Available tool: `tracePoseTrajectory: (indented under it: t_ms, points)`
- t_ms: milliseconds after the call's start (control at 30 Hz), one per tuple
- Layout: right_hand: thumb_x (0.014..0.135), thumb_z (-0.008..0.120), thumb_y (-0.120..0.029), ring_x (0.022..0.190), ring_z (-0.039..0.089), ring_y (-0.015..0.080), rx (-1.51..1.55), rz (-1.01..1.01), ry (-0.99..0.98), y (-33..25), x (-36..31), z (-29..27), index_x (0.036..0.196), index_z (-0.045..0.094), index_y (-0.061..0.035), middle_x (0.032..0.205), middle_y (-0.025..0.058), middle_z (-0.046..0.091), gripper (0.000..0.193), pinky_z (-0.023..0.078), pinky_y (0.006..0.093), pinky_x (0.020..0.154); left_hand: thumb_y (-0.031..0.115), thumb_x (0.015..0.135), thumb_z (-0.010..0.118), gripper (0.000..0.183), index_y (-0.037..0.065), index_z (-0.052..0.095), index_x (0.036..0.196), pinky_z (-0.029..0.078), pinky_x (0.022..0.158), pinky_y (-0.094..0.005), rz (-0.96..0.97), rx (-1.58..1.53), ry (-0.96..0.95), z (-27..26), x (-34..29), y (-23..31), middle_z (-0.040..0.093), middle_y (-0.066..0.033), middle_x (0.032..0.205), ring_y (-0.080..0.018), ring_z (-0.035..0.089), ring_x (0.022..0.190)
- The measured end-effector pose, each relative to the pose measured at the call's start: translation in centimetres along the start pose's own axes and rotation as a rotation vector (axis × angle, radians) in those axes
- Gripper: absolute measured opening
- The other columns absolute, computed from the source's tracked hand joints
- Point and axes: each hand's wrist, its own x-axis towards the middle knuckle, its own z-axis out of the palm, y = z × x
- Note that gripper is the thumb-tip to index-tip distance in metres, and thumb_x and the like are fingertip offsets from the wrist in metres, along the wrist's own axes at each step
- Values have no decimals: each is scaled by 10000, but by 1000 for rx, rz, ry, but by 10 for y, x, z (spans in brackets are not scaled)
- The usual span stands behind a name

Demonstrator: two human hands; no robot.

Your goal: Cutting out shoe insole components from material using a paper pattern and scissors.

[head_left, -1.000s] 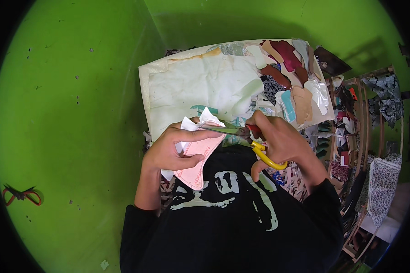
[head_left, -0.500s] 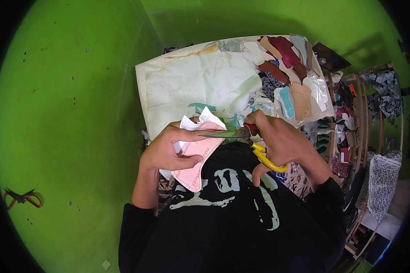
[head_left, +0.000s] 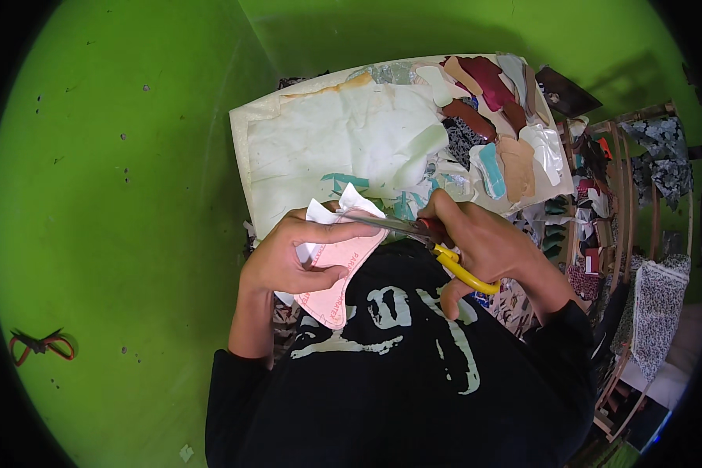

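My left hand [head_left: 285, 253] grips a pink insole-shaped board [head_left: 342, 269] with reddish stitching-like lines and print, thumb on its face. White sheet material [head_left: 357, 201] lies behind the board and sticks out past its far end in pointed flaps. My right hand [head_left: 487, 234] is wrapped round scissors [head_left: 469, 274] with a yellow handle loop and a reddish one. Their blades reach left across the far end of the board, close to my left fingertips. Whether they bite into the white material, I cannot tell.
Beyond my hands stands a pale covered table [head_left: 335, 129]. Sole-shaped pieces in brown, tan [head_left: 515, 168] and teal, plus scraps, lie on its right. Wooden racks [head_left: 616, 195] with materials stand at right. Red-handled scissors [head_left: 43, 343] hang on the green wall at left.
The scissors have tilted, with the yellow loop a little lower and farther right. Their blades look closer together and lie higher along the board's far end. My left hand stays almost in place.
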Motion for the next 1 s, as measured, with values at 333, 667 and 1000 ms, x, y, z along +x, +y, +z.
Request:
tracePoseTrajectory:
  t_ms: [333,667,1000]
  points:
    - [402,910,-634,590,598,343,-83,-26,20,6,2,-5,1044,451,-12,694,118,586,1005,457,377,537,-71,664,677,605,64,673,1253,470,944,-300,-9,45,-6,-2,2,3,703,-112,1168,-214,653,1019]
    - [388,915,-634,584,592,326,-91,-34,-32,11,5,-9,1029,443,-32,703,120,596,999,443,378,542,-71,603,724,568,-2,705,1166,503,882,-285,25,97,-69,-3,9,1,724,-170,1079,-232,701,980]
    - [635,937,-214,676,541,64,742,-48,302,24,33,20,1146,490,-36,794,1,602,702,427,220,614,-63,634,721,557,28,706,1183,484,904,-289,-22,78,-126,0,16,-4,728,-132,1059,-232,688,962]
